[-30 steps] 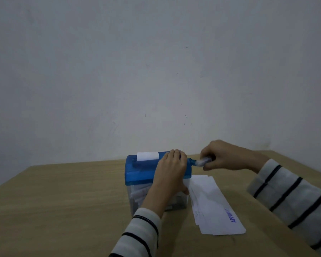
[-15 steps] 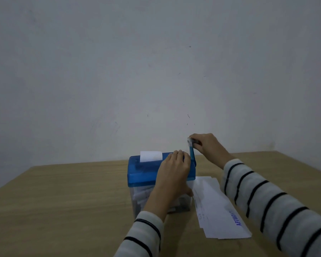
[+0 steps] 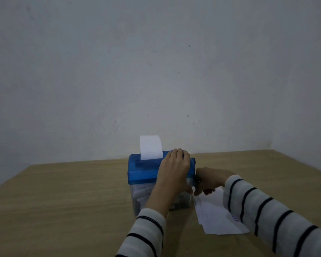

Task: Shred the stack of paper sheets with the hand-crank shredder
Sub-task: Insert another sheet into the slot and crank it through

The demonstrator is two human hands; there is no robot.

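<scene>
Cranking: a fresh sheet stands in the slot while one hand braces and the other works low at the shredder's right side.
Light wooden tabletop point(image 3: 67, 197): carries everything; the work sits about mid-width, nearer the far edge than the near one.
Blue-lidded hand-crank shredder with clear plastic bin point(image 3: 145, 171): upright, long axis running left to right, parallel to the far edge; white strips fill the bin behind its front wall.
Stack of white paper sheets point(image 3: 217, 217): flat on the tabletop just right of the shredder, long axis running from the bin's base toward the near right corner; blue printing shows at its near end. Several sheets seem left, so I judge the job well short of done.
White paper sheet in the slot point(image 3: 151, 147): upright, long axis vertical, lower end inside the lid.
Change: half a second ago only a short stub showed above the lid; now a tall sheet does. The crank hand, then raised above the lid's right end, is now low beside the bin.
Meaning: a new sheet has likely begun feeding.
Left hand point(image 3: 174, 171): palm and fingers pressed flat over the lid's right half, steadying, gripping nothing.
Right hand point(image 3: 209, 180): curled at the shredder's right wall above the stack; the handle is hidden, so I cannot tell what it holds.
</scene>
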